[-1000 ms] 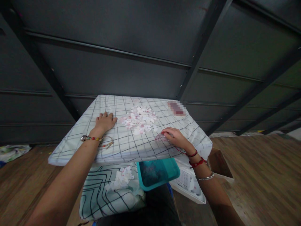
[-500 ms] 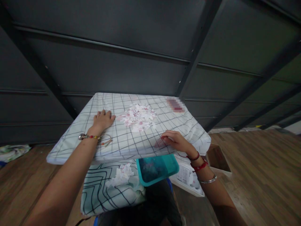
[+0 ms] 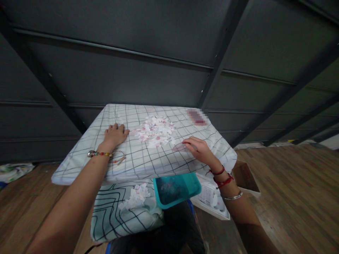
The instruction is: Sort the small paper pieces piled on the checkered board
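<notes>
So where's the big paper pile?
In the head view, the big paper pile lies just left of centre on the checked cloth, between the left hand and right hand.

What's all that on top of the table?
A checked cloth, with a heap of white scraps and a blurred reddish thing on it. The left hand rests there too; the right hand holds a thin see-through piece. The cloth hides the tabletop.

Dim, diffuse light leaves the dark panelled wall (image 3: 148, 77) murky, greenish toward the right. The cloth-covered tabletop (image 3: 148, 164) is much brighter, with shadow beneath. Softness smears fine detail in the paper scraps (image 3: 156, 132); pixelation masks a reddish patch (image 3: 197, 117); wide-angle distortion stretches the edges.
</notes>
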Demonstrator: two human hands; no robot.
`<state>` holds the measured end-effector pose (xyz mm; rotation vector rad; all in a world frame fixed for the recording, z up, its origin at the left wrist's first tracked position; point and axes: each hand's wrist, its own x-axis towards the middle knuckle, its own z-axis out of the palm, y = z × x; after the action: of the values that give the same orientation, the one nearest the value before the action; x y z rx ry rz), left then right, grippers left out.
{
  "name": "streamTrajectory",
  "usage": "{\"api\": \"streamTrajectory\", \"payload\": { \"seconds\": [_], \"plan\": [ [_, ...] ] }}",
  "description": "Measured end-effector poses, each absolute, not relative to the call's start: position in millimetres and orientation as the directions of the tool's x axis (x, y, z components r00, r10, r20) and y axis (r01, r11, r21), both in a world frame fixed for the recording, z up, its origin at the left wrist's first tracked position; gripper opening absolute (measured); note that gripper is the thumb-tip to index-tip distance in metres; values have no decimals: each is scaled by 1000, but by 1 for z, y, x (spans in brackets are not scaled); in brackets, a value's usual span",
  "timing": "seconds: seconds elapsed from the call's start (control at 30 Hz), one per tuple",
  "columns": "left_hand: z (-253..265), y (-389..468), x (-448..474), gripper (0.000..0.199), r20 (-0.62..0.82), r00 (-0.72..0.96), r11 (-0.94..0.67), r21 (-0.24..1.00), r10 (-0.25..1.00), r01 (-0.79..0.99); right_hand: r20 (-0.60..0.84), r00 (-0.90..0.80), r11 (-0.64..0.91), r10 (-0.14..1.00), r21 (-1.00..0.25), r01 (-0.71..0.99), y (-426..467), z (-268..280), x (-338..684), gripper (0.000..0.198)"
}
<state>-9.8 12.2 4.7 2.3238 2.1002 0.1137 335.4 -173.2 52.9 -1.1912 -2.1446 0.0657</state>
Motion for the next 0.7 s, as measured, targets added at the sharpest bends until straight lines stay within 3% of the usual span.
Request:
{"api": "streamTrajectory", "payload": {
  "seconds": [0.4,0.7],
  "plan": [
    [3,9,-9,62,84,71,-78,77,994,994,576,-229,428,785,-236,872,-107,17,339,23],
    [3,10,-9,64,75,61,-67,82,995,994,620,-202,479,758,-319,818,-109,13,344,22]
  ]
}}
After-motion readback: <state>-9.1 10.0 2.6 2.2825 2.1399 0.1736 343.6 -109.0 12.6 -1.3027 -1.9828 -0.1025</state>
